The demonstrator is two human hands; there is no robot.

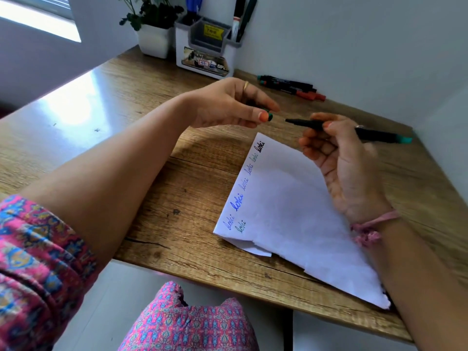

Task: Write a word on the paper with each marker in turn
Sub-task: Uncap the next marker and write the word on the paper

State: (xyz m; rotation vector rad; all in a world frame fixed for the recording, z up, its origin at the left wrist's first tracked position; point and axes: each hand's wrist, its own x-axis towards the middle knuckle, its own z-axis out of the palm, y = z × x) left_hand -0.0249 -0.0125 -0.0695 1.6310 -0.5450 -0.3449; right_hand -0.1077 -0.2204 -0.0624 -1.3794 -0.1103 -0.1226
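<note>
From the head camera, the white paper [298,214] lay on the wooden desk [157,173], slanted under the right forearm, and it already carried a run of handwritten words. Six sat along the top edge, in blue, fainter tones and finally bold black, and a seventh, greenish, had begun a second row at the near corner. So the job looked well under way, I judged, but not finished.

The right hand [344,168] gripped a black marker with a teal end [354,131], fingers curled round the barrel, bare tip pointing left and held up above the sheet. The left hand [228,107] pinched the marker's cap [269,117] between thumb and fingertips, just beside that tip with a small gap between them. Whether the cap was coming off or going back on, I could not tell.

Three more markers [291,87] lay together at the back of the desk, red and teal ends showing, well apart from the paper. Which of them had been used could not be read.

On to containers: a white and grey desk organiser [205,46] stood against the wall. Its right-hand slot held two upright markers [241,16], its left pocket blue pens [193,3], and nothing could be seen inside the labelled middle bin. Beside it, a white pot [154,41] held a small green plant.
</note>
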